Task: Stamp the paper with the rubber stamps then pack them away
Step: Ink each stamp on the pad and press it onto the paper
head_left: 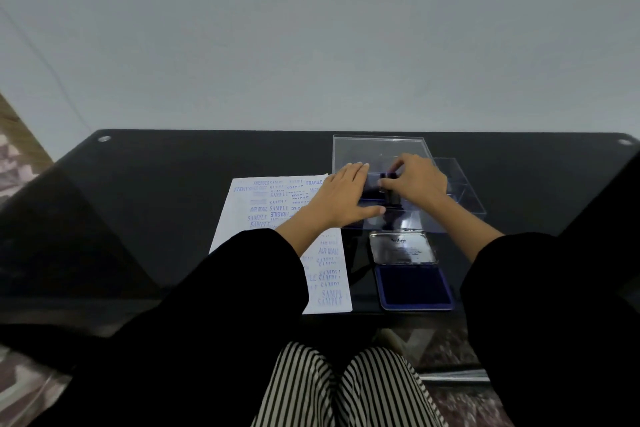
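A white sheet of paper [263,208] covered in blue stamp prints lies on the black glass table [166,191]. Right of it stands a clear plastic box [464,198] with its lid [377,149] raised behind. My right hand [417,182] grips a dark rubber stamp [391,196] upright inside the box. My left hand [341,196] lies flat with straight fingers on the box's left side, next to the stamp. An open blue ink pad [414,286] with a silver lid [401,248] lies in front of the box.
The table's far edge meets a plain grey wall. Black sleeves cover both forearms, and striped trousers show below the table's front edge. A patterned floor is visible at the left and under the glass.
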`<state>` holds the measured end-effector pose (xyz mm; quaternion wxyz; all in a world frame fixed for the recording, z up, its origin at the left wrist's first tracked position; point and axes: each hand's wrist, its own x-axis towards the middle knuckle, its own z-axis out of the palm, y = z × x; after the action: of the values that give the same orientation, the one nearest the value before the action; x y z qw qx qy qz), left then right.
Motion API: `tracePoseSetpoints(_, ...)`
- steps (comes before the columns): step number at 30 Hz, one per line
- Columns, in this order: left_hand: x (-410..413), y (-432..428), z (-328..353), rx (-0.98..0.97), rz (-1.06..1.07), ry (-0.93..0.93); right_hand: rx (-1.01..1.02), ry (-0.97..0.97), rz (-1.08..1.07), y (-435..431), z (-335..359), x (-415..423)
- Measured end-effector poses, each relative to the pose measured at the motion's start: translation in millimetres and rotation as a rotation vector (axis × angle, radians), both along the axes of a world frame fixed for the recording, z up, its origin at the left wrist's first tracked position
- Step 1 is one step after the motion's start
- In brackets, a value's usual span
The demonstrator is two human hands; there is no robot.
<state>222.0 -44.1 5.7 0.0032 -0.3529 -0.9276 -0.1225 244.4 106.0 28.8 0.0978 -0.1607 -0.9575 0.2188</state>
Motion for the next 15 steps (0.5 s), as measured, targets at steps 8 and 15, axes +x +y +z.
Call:
tracePoseSetpoints(8,30.5,-12.9,22.3,0.060,-0.056,0.057,-0.101,0.119,0.039,1.9,19.3,48.5)
tracePoseSetpoints(15,76.7,-16.6,10.5,0.154,-0.103,-0.021,-0.166,0.145,0.067,-2.5,2.5,109.3)
